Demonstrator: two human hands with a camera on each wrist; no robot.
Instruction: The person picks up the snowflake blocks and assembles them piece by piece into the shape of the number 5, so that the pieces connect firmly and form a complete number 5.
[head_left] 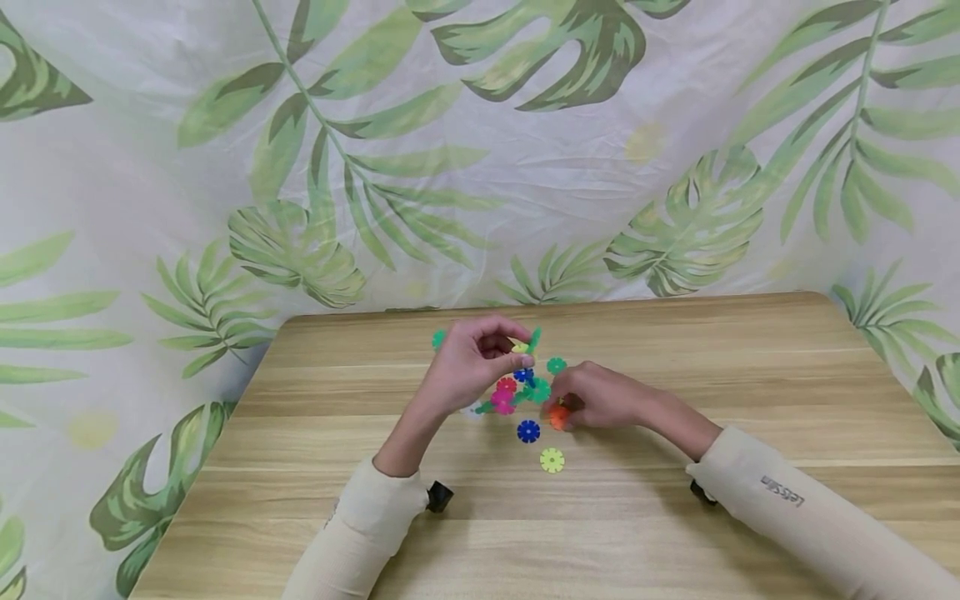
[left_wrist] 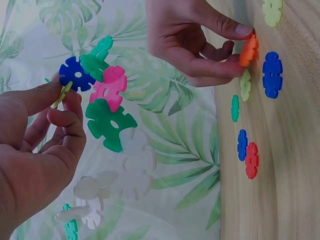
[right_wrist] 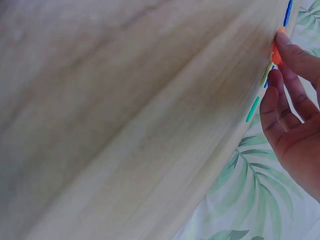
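Observation:
My left hand (head_left: 468,362) pinches a chain of joined snowflake discs above the table. In the left wrist view the chain has a blue disc (left_wrist: 72,74) and a pale yellow disc (left_wrist: 61,96) by the fingertips. A pink disc (left_wrist: 111,85), green disc (left_wrist: 105,127) and several white discs (left_wrist: 135,165) hang further along it. My right hand (head_left: 603,396) pinches an orange snowflake disc (left_wrist: 249,51) between thumb and fingers, close over the tabletop. In the right wrist view the orange disc (right_wrist: 277,50) shows at the thumb tip.
Loose discs lie on the wooden table (head_left: 637,533): a blue disc (head_left: 528,431) and yellow disc (head_left: 552,460) nearer me, a green disc (head_left: 556,365) behind my right hand. A red disc (left_wrist: 252,160) lies beside another blue one. A leaf-patterned cloth (head_left: 525,167) hangs behind.

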